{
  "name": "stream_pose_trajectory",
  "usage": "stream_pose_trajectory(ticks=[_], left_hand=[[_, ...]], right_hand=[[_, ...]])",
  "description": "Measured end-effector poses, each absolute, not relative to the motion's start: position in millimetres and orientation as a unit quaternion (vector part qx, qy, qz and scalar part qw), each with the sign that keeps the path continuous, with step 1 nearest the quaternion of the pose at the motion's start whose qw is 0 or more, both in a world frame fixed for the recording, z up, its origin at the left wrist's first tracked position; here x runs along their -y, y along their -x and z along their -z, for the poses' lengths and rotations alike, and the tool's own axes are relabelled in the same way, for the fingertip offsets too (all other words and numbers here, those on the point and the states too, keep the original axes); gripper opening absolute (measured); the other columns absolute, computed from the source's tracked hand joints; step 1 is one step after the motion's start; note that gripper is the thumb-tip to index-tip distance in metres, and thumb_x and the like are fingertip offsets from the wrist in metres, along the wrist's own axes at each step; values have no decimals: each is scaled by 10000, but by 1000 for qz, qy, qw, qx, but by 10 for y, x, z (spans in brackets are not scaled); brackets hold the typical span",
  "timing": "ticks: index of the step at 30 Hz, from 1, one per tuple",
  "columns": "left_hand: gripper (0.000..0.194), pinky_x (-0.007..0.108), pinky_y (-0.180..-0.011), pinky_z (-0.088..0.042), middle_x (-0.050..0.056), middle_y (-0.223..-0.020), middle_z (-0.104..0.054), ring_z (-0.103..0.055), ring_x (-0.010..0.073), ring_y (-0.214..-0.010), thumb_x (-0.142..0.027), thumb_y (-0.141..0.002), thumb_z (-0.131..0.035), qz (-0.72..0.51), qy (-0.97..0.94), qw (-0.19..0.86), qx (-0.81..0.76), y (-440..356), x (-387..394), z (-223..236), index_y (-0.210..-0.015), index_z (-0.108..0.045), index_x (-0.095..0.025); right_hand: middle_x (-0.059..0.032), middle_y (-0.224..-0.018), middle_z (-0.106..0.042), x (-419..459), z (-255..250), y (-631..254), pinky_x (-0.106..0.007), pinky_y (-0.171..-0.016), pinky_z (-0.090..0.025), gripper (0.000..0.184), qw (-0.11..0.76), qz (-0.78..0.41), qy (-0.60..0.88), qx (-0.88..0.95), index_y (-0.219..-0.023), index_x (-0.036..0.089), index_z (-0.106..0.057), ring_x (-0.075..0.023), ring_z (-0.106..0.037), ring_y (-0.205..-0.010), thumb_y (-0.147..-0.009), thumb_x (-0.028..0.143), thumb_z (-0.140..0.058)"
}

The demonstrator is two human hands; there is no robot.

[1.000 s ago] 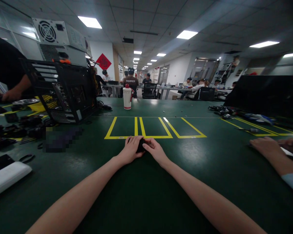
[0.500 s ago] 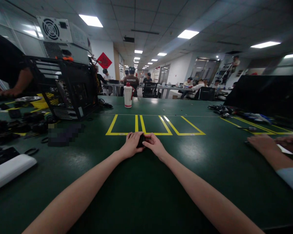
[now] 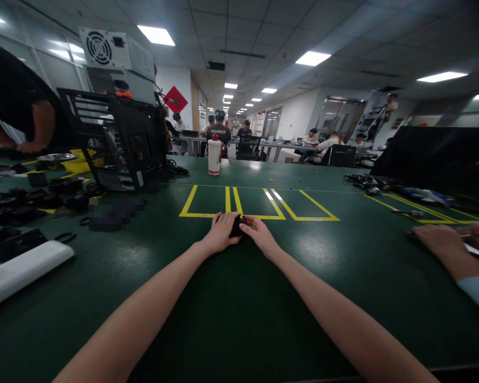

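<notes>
A small black object (image 3: 236, 229) rests on or just above the green table (image 3: 239, 298), between my two hands; its kind is too dark and covered to tell. My left hand (image 3: 222, 232) wraps round its left side, with the fingers over its top and the thumb at the near side. From the right, the fingertips and thumb of my right hand (image 3: 259, 234) close on its other side. Just beyond the hands, yellow tape outlines (image 3: 259, 217) mark the tabletop.
A white bottle (image 3: 214, 155) stands further back. To the left are an open computer case (image 3: 122, 141) with power supplies on top, dark parts, and a white bar-shaped object (image 3: 27, 271). At right are another person's hands (image 3: 435, 239), cables (image 3: 363, 183) and a dark screen (image 3: 431, 157).
The whole view has shifted slightly, so things appear a little further right. Both my hands stay around the black object, with only slight finger movement.
</notes>
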State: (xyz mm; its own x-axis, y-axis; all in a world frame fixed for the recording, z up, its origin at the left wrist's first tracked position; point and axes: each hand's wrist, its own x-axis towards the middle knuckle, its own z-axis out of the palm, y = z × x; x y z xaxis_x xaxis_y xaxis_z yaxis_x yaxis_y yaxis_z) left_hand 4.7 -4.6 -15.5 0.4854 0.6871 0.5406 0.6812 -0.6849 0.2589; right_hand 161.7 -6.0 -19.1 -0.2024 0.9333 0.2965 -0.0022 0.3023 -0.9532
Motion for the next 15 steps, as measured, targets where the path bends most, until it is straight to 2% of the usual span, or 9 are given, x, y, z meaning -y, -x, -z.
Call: stream_pose_trajectory(ticks=[8, 12, 15], left_hand=[[601, 447, -981, -173, 64, -1141, -446, -394, 230, -1105, -242, -650, -595, -313, -863, 2, -396, -37, 82, 139, -1161, -279, -215], [588, 442, -977, -183, 65, -1141, -446, -394, 229, -1103, -256, -662, -590, -315, -863, -2, -394, -46, 87, 133, -1161, -281, -214], [597, 438, -972, -193, 66, -1141, -446, -391, 231, -1103, -259, -655, -598, -313, -863, -5, -396, -51, 74, 147, -1160, -282, -212]], right_hand=[[-20, -971, -577, 124, 157, -1632, -326, -864, -405, 321, 500, -498, 331, 626, -922, 195, -521, -151, -550, -917, -626, 232, -638], [-21, -942, -585, 129, 159, -1620, -329, -873, -389, 255, 510, -470, 350, 629, -897, 191, -535, -145, -538, -909, -671, 292, -596], [-29, -956, -579, 105, 174, -1624, -337, -877, -381, 271, 511, -463, 364, 626, -924, 191, -533, -148, -527, -921, -681, 297, -585]])
